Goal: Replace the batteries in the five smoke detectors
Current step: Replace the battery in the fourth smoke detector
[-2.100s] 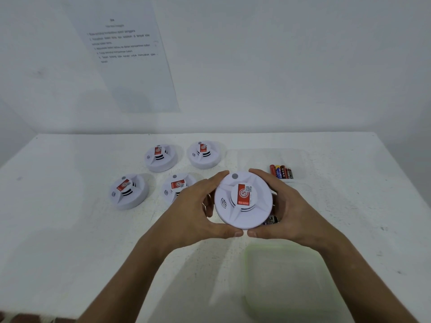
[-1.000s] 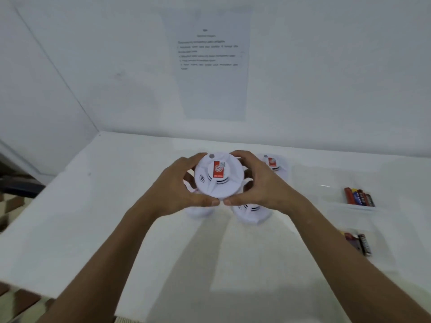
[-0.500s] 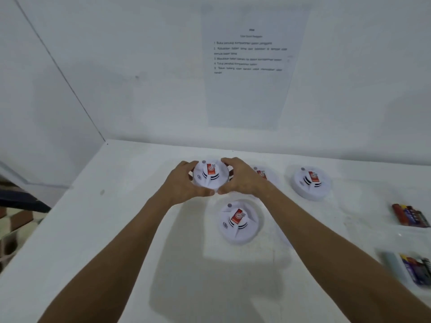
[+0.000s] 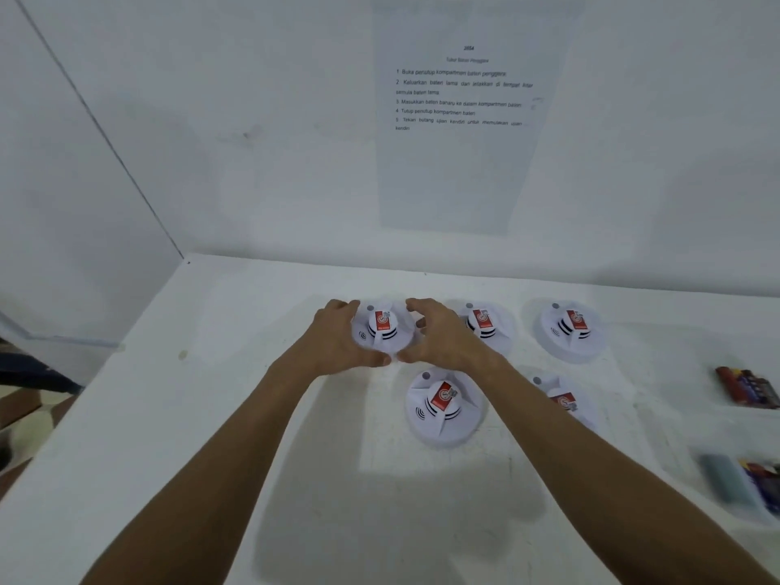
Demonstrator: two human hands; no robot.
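Your left hand (image 4: pixel 337 337) and right hand (image 4: pixel 437 335) cup the far-left smoke detector (image 4: pixel 383 329) by its rim on the bench (image 4: pixel 211 415), apparently setting it down among four others; next, release and withdraw.

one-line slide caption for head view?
Both hands grip the far-left smoke detector among five on a white table.
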